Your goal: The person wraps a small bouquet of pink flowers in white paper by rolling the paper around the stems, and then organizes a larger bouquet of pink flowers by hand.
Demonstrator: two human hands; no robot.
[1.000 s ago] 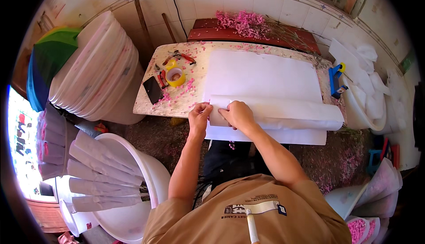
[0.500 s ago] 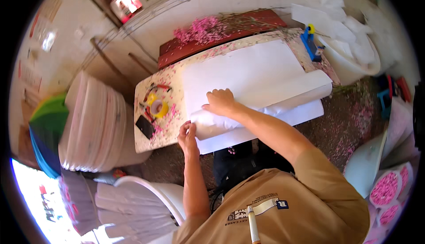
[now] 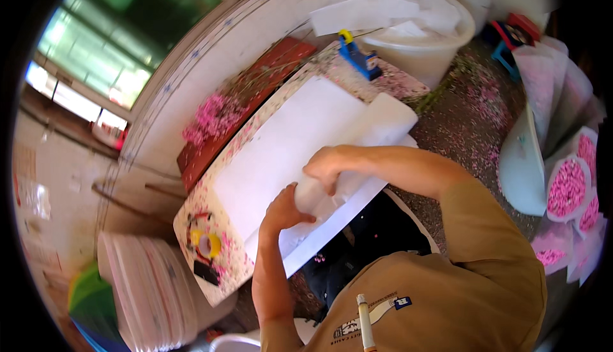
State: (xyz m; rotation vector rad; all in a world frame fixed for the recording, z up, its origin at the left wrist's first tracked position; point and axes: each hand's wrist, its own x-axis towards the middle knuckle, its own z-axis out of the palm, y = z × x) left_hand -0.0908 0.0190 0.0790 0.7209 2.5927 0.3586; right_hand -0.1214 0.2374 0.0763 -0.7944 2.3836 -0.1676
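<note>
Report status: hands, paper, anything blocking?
Left hand, right hand both on paper roll. Flat white sheet beyond. Tape, phone at table left end, apart from roll.

A phone (image 3: 206, 273) is set at the table's (image 3: 234, 251) left edge, a tape dispenser (image 3: 361, 58) at its right. Paper (image 3: 290, 135) is laid between.

Our bare left hand (image 3: 285, 210) sits curved, its thumb (image 3: 308, 218) spread wide of the fingers (image 3: 290, 190), and our left forearm (image 3: 270, 272) stands almost straight up beneath it! Just beside, our bare right hand (image 3: 324, 164) arches over, back uppermost, thumb angled down toward us, while our right forearm (image 3: 396, 162) lies nearly level, elbow bent well out to the side!
</note>
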